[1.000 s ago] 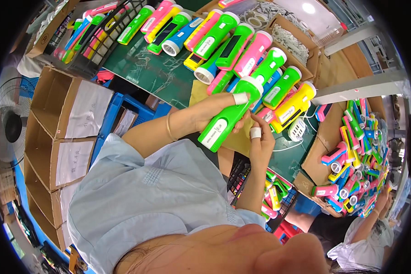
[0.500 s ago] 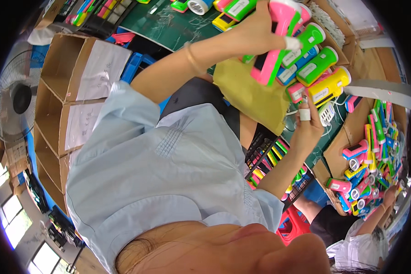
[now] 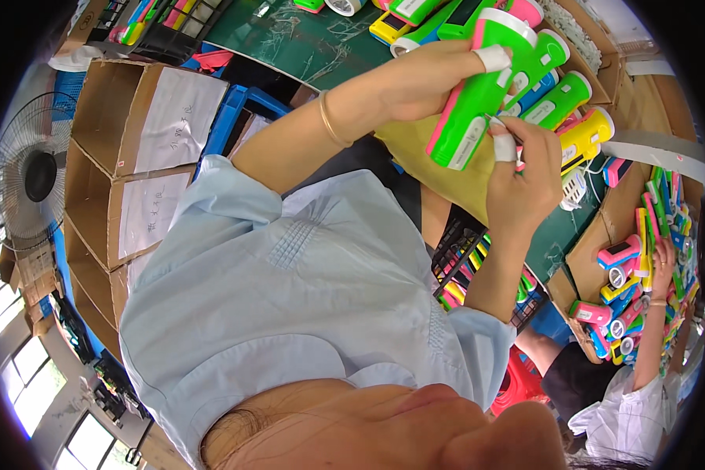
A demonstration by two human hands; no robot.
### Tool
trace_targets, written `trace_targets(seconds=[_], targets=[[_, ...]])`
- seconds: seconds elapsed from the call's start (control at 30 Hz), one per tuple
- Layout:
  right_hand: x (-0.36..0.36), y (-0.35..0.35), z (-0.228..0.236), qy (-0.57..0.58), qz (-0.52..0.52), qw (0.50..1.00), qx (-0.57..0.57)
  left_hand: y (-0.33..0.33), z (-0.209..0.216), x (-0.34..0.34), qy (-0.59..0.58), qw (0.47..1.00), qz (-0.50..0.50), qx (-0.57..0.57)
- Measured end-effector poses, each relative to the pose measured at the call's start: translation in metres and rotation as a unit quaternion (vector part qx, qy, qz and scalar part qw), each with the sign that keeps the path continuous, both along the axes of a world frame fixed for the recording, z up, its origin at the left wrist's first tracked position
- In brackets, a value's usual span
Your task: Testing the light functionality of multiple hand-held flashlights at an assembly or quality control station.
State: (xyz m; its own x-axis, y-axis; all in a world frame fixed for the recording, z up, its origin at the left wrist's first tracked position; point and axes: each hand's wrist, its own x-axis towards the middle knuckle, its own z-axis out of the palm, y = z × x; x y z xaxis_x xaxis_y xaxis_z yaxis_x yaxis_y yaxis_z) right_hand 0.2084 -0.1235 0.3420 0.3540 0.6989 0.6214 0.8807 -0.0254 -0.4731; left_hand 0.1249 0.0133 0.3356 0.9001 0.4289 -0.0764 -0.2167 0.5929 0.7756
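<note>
My left hand point(image 3: 435, 78), with white tape on a finger, is wrapped round a green and pink flashlight point(image 3: 478, 98). The flashlight is tilted, its wide white-rimmed head up and its white label strip facing my right hand. My right hand point(image 3: 525, 168), also taped, pinches its fingertips close to the flashlight's side. A tiny thin thing may be between those fingertips, too small to name. Just beyond lie several other flashlights, including a green one point(image 3: 564, 98) and a yellow one point(image 3: 587, 141). Beneath my hands a yellow sheet point(image 3: 439, 176) covers part of my lap.
A green tabletop point(image 3: 274, 39) runs behind the flashlights, with a white power strip point(image 3: 573, 190) on it. Black crates point(image 3: 184, 35) of colourful parts stand around. At the right, another person's hand point(image 3: 662, 270) reaches into a heap of flashlights. Cardboard bins point(image 3: 94, 164) are at the left.
The flashlight in my left hand has turned, bringing its green labelled side into view. My right hand has moved up and left to it. The other person's hand has moved farther up the heap.
</note>
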Motion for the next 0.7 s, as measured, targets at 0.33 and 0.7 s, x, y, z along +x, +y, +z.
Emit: trace_targets(seconds=[0.33, 0.7], targets=[[-0.010, -0.031, 0.000, 0.091, 0.194, 0.972, -0.102, -0.004, -0.003, -0.011, -0.183, 0.966, 0.039, 0.176], [-0.027, -0.039, -0.051, 0.183, 0.084, 0.979, -0.003, -0.032, -0.022, -0.021, -0.198, 0.866, 0.004, 0.458]])
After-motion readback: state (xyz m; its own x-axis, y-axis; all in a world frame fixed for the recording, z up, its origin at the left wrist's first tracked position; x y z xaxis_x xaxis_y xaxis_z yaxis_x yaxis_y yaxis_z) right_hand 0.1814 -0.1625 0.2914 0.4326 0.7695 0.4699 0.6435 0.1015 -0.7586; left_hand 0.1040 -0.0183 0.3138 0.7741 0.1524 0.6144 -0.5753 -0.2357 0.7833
